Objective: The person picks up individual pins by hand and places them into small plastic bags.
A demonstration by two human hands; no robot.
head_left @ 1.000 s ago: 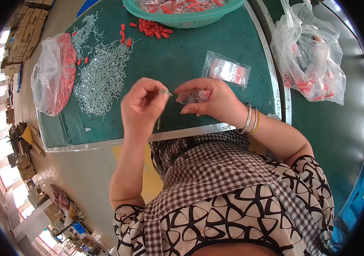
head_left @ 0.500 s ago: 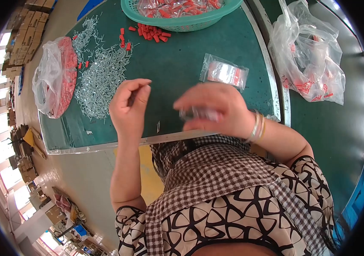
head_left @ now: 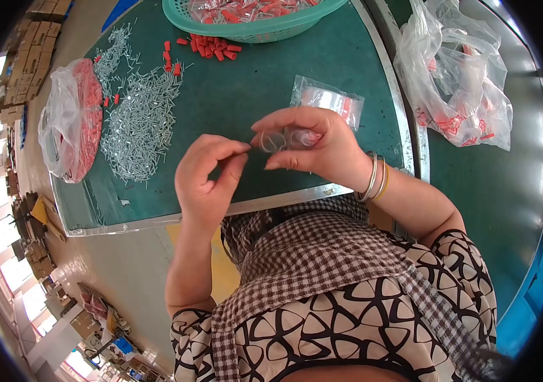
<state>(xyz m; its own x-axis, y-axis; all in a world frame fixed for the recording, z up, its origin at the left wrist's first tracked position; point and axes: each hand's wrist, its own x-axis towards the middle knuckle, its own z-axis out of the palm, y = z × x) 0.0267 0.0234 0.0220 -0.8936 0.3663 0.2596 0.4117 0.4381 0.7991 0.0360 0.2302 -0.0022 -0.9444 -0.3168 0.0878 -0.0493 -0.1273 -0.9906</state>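
Observation:
My right hand [head_left: 338,149] is curled around a small clear plastic bag [head_left: 274,141], whose round open mouth faces left. Something reddish shows at the bag's inner end, near my right palm. Close to that mouth, my left hand [head_left: 204,178] has its thumb and index fingertip pinched together; whatever is between them is too small to make out. Left of my hands lies a heap of silvery screws [head_left: 138,121]. Short red plastic plugs [head_left: 211,48] are piled further back. Just behind my right hand rests a clear packet [head_left: 322,95] with a white and red insert.
A green basket [head_left: 265,30] of filled small bags stands at the table's back. A plastic bag of red pieces [head_left: 90,121] sits at the left edge. Across the metal strip on the right is a crumpled clear bag [head_left: 456,83]. The table's metal edge [head_left: 271,202] runs before me.
My left hand has moved right, up to the bag's mouth, still pinched. My right hand has shifted slightly up and left, and the bag in it now shows a round opening.

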